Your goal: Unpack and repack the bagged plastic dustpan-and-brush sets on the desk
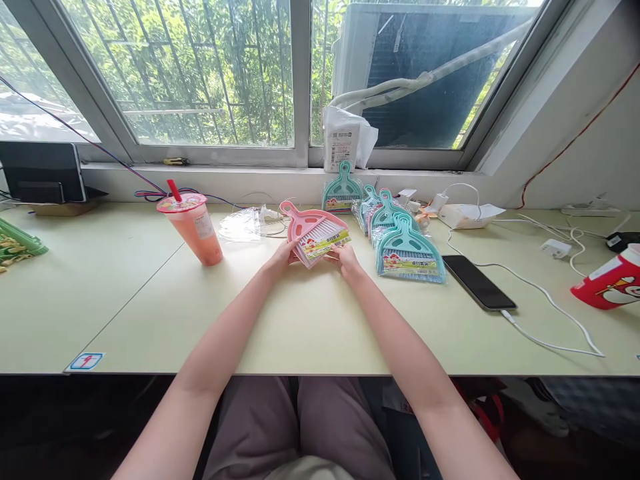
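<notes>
A pink dustpan and brush set (316, 233) with a yellow-green printed label is held tilted above the table, its handle pointing up and left. My left hand (283, 255) grips its lower left edge. At its lower right edge, my right hand (344, 259) closes on it near the label, with some fingers hidden beneath. To the right, several teal dustpan and brush sets (407, 250) in clear wrapping lie overlapped in a row. One more teal set (343, 190) leans upright against the wall below the window.
A pink drink cup (193, 227) with a red straw stands left. Clear plastic wrapping (243, 225) lies behind the pink set. On the right are a black phone (480, 283) on a white cable, a red cup (607, 280) and a charger (555, 249). A tablet (43, 172) stands far left.
</notes>
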A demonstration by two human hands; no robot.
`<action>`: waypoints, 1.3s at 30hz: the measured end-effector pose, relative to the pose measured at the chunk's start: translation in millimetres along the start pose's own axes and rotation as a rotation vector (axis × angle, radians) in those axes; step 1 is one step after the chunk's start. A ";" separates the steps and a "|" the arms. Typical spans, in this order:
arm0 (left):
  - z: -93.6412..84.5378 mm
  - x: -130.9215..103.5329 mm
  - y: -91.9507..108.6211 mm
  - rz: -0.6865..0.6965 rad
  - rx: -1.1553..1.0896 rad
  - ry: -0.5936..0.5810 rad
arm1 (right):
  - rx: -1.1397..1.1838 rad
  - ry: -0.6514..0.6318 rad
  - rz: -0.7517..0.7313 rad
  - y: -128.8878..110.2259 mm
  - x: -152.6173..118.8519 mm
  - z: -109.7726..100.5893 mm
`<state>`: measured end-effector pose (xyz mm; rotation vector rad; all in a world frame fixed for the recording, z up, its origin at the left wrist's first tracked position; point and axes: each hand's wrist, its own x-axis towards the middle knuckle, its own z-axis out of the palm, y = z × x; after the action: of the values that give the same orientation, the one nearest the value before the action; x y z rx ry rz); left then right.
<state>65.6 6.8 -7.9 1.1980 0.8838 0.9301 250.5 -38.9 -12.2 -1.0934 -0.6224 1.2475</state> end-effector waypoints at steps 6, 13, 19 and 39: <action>-13.5 15.0 -1.9 0.314 0.055 0.478 | -0.610 0.272 -0.316 5.8 6.6 -13.3; -12.4 -3.0 5.3 0.544 0.357 0.777 | -1.295 0.343 -0.707 -2.5 2.9 -24.8; 2.6 -13.3 7.8 0.605 0.415 0.784 | -1.293 0.269 -0.740 -3.4 0.7 -25.3; 37.1 -35.9 3.6 0.657 0.697 0.241 | -0.460 0.092 -0.817 -29.2 -27.2 9.8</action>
<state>86.2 -39.3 3.6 2.0844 1.0706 1.3635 247.6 -60.2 22.8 -1.0826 -1.1726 0.3483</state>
